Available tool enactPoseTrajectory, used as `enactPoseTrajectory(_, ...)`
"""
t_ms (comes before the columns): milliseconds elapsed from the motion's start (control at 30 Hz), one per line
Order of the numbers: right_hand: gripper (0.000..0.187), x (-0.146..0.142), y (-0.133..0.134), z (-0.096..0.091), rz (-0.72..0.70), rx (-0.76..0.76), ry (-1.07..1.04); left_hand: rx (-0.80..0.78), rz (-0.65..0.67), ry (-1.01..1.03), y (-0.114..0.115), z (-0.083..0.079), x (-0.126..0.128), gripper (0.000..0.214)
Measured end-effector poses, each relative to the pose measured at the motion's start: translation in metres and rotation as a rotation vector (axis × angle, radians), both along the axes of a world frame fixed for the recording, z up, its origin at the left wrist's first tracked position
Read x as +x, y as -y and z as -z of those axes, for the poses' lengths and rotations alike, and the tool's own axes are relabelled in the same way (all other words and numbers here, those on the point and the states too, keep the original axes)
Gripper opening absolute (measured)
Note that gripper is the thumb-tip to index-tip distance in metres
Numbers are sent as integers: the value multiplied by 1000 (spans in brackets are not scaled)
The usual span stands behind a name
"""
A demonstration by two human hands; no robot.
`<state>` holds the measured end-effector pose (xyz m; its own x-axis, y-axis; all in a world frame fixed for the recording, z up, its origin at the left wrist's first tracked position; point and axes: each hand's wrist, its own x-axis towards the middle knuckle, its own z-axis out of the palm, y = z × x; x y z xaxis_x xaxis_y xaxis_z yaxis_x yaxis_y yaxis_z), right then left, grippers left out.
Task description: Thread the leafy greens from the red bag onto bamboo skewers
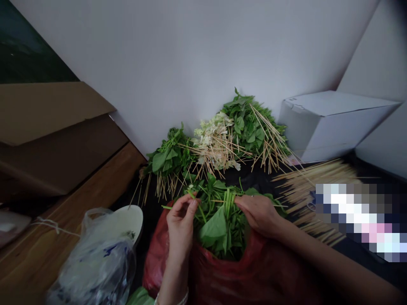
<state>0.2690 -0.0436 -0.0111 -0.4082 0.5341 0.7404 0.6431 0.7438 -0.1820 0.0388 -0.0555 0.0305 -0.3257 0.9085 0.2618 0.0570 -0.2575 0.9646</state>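
Observation:
Above a red plastic bag [270,271] full of leafy greens [235,241], both my hands are at work. My left hand [182,218] pinches a green stem [201,212] between thumb and fingers. Closed around a thin bamboo skewer [218,201] is my right hand [259,212], with several green stems [228,201] threaded side by side on the skewer next to its fingers. A broad leaf [214,226] hangs below those stems. The right fingertips are partly hidden behind the hand.
Piles of skewered greens [248,123] and pale cabbage [208,137] lie against the white wall. Loose bamboo skewers [324,182] are spread at right, near a white box [333,123]. At left are a white bowl [135,216], a clear plastic bag [95,262] and a cardboard box [57,148].

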Motion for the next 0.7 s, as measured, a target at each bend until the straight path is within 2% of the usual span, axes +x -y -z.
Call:
enactPoseTrajectory(133,26,-1,2,-2,10,0,32,-119,74,2,1,4,3,28)
enactPoseTrajectory(333,26,-1,1,-1,32,-1,68,-232,245,-19,2,7,8,27)
enactPoseTrajectory(700,27,-2,2,-2,43,-18,83,-196,254,-42,2,8,7,22)
